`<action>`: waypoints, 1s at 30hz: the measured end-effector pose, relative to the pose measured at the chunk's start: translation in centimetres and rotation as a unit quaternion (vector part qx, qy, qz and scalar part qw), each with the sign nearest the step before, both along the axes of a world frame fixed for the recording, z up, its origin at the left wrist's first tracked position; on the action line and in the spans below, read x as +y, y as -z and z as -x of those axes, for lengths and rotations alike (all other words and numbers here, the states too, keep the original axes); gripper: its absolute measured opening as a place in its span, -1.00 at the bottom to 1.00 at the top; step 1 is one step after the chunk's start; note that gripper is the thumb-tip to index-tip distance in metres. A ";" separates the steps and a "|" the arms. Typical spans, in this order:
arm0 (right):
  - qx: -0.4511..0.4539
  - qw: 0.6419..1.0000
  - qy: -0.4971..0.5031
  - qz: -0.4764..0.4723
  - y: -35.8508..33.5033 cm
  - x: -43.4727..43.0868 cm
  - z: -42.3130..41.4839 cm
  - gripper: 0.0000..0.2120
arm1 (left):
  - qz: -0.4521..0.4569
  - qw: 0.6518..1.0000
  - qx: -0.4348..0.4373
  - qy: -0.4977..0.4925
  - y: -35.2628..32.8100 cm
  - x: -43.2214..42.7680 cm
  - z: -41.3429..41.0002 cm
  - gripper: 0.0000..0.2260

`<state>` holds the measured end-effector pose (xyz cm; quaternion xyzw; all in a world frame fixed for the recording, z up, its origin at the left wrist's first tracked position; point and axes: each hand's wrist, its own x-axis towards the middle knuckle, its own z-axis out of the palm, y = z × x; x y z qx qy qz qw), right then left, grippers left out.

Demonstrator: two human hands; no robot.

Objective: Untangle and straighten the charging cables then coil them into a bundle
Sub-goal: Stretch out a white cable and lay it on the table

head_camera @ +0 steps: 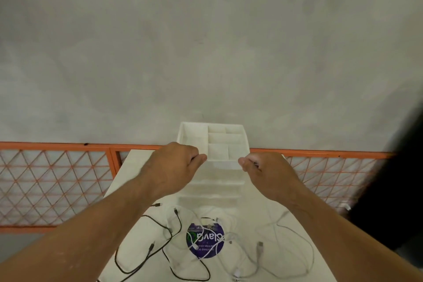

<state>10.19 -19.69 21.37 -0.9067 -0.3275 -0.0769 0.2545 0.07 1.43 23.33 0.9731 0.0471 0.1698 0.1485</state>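
Several charging cables lie loose and crossed on the white table [135,167]. The black cables [170,231] loop at the near left, and the white cables [260,246] spread over the near right. Both of my hands hover above the table, well beyond the cables. My left hand [176,165] has its fingers curled into a fist with the thumb pointing right. My right hand [265,169] mirrors it, thumb pointing left. I see nothing in either fist. A gap about a hand wide separates them.
A white compartment organizer [194,135] stands at the table's far end, behind my hands. A round purple sticker [206,241] lies under the cables. An orange mesh fence [55,181] runs behind the table. A dark shape [393,190] stands at the right.
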 end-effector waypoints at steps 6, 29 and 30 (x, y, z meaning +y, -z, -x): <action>-0.028 0.999 0.042 0.016 -0.6 -0.9 -1.3 -0.52 | -0.029 0.998 -0.010 -0.059 0.2 4.2 0.9 -0.61; -0.067 0.984 0.011 -0.163 -3.8 4.6 2.8 -0.57 | 0.611 0.791 -0.041 0.003 -1.9 -5.4 -1.7 -0.58; -0.075 0.987 0.015 -0.145 -3.9 4.4 2.6 -0.55 | 0.584 0.809 -0.059 -0.007 -2.1 -5.2 -1.8 -0.59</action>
